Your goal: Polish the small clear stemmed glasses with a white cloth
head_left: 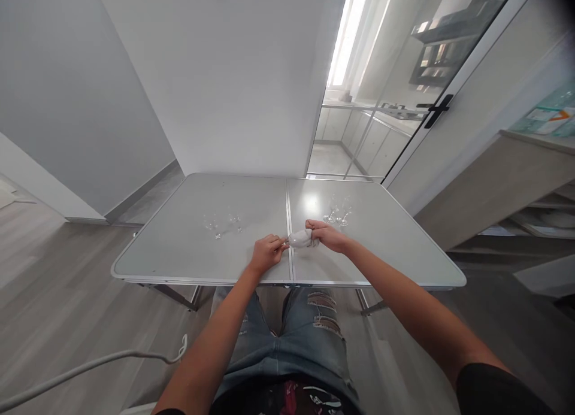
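Over the table's middle seam I hold a stemmed glass (297,239) tipped on its side. Its bowl looks whitish, as if a white cloth is inside, though I cannot make this out clearly. My left hand (268,251) is closed around the stem end, fingers pinched together. At the rim end, my right hand (327,236) is closed on white material that looks like a cloth (314,241); its fingertips are partly hidden.
Clear stemmed glasses stand on the grey folding table (179,253): a left pair (217,236) and a right pair (330,218). A white wall rises behind the table. A glass door (372,103) and a shelf unit (503,187) are to the right; a cable (112,358) lies lower left.
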The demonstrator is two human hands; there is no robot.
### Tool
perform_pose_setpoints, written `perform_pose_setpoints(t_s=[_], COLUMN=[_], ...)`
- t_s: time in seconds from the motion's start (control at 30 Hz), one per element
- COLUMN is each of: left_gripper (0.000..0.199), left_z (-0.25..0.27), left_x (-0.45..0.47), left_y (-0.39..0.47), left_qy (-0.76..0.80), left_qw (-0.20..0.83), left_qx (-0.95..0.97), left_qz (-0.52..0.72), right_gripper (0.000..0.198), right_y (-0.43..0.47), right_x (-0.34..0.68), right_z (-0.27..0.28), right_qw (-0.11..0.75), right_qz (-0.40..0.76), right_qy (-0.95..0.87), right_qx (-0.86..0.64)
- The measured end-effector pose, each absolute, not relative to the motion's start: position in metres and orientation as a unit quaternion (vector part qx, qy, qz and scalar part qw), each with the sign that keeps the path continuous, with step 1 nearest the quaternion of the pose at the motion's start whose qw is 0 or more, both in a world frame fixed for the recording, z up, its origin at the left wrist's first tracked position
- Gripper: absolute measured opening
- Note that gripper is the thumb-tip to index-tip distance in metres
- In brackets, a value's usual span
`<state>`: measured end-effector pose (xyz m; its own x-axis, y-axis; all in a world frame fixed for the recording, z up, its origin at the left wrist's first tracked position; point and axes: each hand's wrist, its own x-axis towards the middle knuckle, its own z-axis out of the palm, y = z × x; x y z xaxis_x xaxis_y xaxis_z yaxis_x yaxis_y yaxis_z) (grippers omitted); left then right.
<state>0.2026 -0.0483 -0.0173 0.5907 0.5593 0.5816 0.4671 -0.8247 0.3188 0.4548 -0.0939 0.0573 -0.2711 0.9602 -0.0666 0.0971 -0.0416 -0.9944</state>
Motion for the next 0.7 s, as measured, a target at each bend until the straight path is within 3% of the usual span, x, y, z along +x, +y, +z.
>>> perform_pose_setpoints(t_s=[0.13,0.23,0.33,0.4,0.53,0.6,0.7], left_gripper=[0.024,0.025,0.025,0.026,0.025,0.024,0.024], left_z=[-0.017,-0.019,-0.02,-0.02,-0.018,-0.017,-0.017], left_x=[0.202,0.202,0.203,0.204,0.204,0.204,0.204], left_y=[-0.048,-0.046,-0.045,-0.046,-0.047,-0.047,-0.048], left_qy=[0.295,0.32,0.344,0.36,0.363,0.353,0.338], left_qw=[0.068,0.074,0.069,0.061,0.046,0.043,0.037], left_qx=[0.875,0.86,0.855,0.849,0.847,0.851,0.856], left_qz=[0.377,0.39,0.383,0.382,0.386,0.387,0.388], right_gripper=[0.025,0.027,0.026,0.023,0.015,0.015,0.017], right_y=[-0.1,-0.105,-0.109,-0.109,-0.103,-0.098,-0.09], right_x=[0.452,0.445,0.44,0.44,0.444,0.445,0.447], right_z=[0.059,0.053,0.046,0.045,0.054,0.062,0.069], right_qw=[0.474,0.543,0.551,0.513,0.344,0.287,0.27], right_qz=[0.632,0.597,0.529,0.436,0.216,0.161,0.149], right_qy=[-0.462,-0.439,-0.485,-0.569,-0.755,-0.794,-0.802], right_qx=[-0.403,-0.395,-0.426,-0.472,-0.515,-0.511,-0.512])
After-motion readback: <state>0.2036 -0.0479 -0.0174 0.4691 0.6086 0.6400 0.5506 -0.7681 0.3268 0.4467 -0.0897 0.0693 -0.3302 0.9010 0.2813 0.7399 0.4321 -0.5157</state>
